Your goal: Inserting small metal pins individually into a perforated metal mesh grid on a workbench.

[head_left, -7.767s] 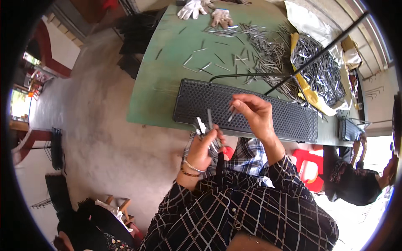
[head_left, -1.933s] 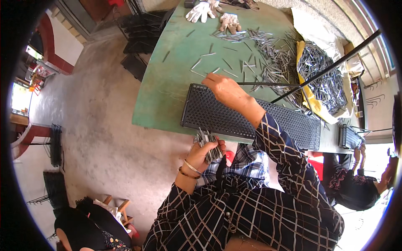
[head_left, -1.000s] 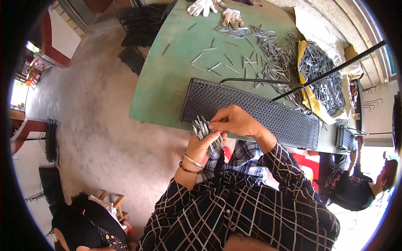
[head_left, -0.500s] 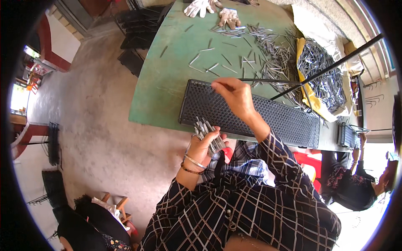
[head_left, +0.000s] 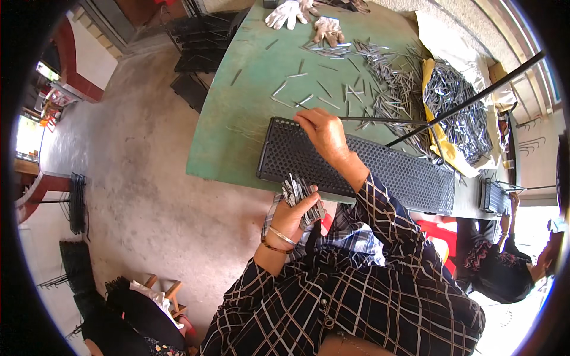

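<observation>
A thick bundle of thin silvery metal strips (head_left: 298, 191) fills my left hand (head_left: 291, 215), its fingers wrapped round them just off the table's near edge. My right hand (head_left: 325, 135) is pinched at the far left edge of a long black perforated metal rack (head_left: 380, 169). Whatever lies between its fingertips is too small to make out. The rack sits along the near side of the green table (head_left: 228, 127), and black rods (head_left: 386, 121) rise from its far side.
Loose metal strips (head_left: 392, 83) lie scattered beyond the rack. More fill an open yellow-and-white sack (head_left: 457, 107) at the right. Work gloves (head_left: 328, 31) rest at the far edge. Another person (head_left: 499, 267) works at the right; black racks (head_left: 76, 202) stand at the left.
My right hand has shifted slightly left along the rack's far edge. The left hand, with the metal strips, sits a little farther right and lower.
</observation>
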Tool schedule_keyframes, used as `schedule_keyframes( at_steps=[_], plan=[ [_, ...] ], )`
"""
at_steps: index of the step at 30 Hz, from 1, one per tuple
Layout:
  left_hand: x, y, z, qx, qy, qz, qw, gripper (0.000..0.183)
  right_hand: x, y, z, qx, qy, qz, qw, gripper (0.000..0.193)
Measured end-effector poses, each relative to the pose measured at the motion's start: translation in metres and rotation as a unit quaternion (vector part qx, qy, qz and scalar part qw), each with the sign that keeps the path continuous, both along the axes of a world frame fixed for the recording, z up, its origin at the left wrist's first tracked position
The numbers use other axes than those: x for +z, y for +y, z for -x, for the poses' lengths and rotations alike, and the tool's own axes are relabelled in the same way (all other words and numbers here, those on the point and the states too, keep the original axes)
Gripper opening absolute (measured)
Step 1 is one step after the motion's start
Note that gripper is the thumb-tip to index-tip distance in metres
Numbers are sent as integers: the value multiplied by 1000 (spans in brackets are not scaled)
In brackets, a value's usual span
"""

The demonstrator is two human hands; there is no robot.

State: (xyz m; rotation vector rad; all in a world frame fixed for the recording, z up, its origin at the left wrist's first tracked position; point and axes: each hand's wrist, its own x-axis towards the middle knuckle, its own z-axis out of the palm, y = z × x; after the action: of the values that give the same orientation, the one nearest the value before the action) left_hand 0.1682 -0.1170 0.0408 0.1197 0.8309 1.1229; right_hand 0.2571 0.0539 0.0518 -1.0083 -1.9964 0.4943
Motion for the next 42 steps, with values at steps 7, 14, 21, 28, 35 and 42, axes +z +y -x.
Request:
schedule_keyframes(
  at_steps=[7,14,21,28,35,42],
  plan=[
    [-6,0,-3,39,22,-18,999,15,-16,1,-2,4,-73,-35,997,14],
    [1,3,3,81,26,-8,996,18,20,-24,-15,53,-34,152,986,19],
    [12,16,0,109,62,-40,991,16,44,-52,-33,192,-26,417,888,18],
    [3,16,-2,115,83,-66,988,17,41,-51,-36,231,29,393,890,17],
    [8,17,-1,134,42,-17,990,19,44,-39,-34,84,130,374,914,19],
    [3,7,-7,69,20,-45,996,17,30,-14,-16,-25,64,55,996,11]
  ],
)
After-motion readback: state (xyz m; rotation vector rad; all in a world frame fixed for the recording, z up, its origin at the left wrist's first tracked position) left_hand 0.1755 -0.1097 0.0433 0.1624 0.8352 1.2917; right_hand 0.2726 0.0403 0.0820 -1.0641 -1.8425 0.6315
